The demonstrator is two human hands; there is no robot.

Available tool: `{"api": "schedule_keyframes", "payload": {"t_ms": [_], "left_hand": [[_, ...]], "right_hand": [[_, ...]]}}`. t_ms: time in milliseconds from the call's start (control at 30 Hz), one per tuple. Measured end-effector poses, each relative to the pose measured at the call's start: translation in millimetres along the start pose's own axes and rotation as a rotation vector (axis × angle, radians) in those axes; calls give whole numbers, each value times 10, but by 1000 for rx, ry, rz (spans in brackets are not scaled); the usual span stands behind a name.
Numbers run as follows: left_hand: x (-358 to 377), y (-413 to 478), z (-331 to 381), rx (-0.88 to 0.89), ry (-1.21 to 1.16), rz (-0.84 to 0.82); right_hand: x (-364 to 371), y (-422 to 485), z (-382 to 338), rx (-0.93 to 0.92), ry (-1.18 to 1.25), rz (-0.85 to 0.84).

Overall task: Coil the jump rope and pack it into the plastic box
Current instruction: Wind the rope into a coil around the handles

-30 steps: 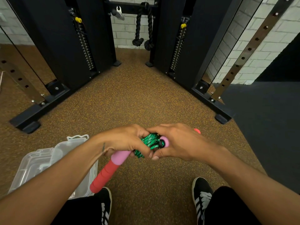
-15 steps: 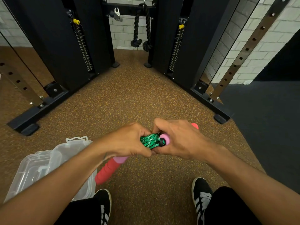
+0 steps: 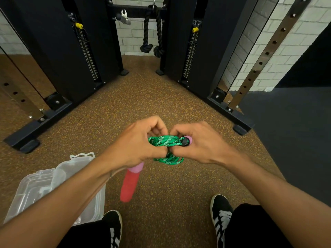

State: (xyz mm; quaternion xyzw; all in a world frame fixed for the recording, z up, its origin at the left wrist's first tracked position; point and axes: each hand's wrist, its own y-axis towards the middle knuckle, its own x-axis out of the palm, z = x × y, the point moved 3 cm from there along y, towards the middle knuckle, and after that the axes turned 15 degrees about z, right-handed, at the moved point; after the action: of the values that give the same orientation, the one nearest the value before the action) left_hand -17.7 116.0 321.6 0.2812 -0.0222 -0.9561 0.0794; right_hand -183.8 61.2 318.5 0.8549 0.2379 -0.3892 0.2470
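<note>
Right now both hands are closed on the jump rope: the left hand [image 3: 136, 142] pinches the green coil [image 3: 165, 147] and grips one handle [image 3: 129, 183], whose long axis hangs down toward the floor, while the right hand [image 3: 200, 142] clamps the other handle's end [image 3: 187, 140]. The open plastic box [image 3: 41, 185] sits on the floor, low and to the left, nearer the left hand, so packing likely means swinging the bundle down-left.

Even indoor light falls from above and leaves only soft, short shadows on the speckled floor [image 3: 161, 97] beyond the hands. Wide-angle distortion bends the black machine columns [image 3: 59, 51] and the brick wall [image 3: 279, 43] outward toward the frame edges. The hanging red handle [image 3: 129, 183] below the left hand [image 3: 136, 140] is slightly smeared; the green rope [image 3: 165, 141] between both hands stays fairly crisp.
</note>
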Motion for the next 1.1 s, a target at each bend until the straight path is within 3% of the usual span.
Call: {"api": "schedule_keyframes", "payload": {"t_ms": [133, 233, 367, 567, 700, 833, 900, 1000, 1100], "left_hand": [[33, -13, -24, -91, -103, -108], [15, 31, -54, -181, -273, -93], [76, 27, -162, -318, -469, -43], [158, 15, -229, -243, -478, 48], [106, 27, -205, -110, -326, 82], [60, 30, -227, -79, -254, -38], [31, 23, -252, 20, -32, -65], [67, -31, -258, 167, 345, -8], [135, -96, -255, 228, 430, 25]], "right_hand": [[84, -18, 58, 289, 280, -43], [111, -17, 43, 453, 539, -59], [146, -25, 17, 595, 708, -102], [278, -61, 30, 730, 931, 138], [284, -49, -21, 683, 1013, 2], [304, -30, -32, 669, 857, 17], [319, -23, -20, 633, 719, 55], [327, -9, -34, 479, 269, 61], [368, -13, -94, 390, -57, 70]]}}
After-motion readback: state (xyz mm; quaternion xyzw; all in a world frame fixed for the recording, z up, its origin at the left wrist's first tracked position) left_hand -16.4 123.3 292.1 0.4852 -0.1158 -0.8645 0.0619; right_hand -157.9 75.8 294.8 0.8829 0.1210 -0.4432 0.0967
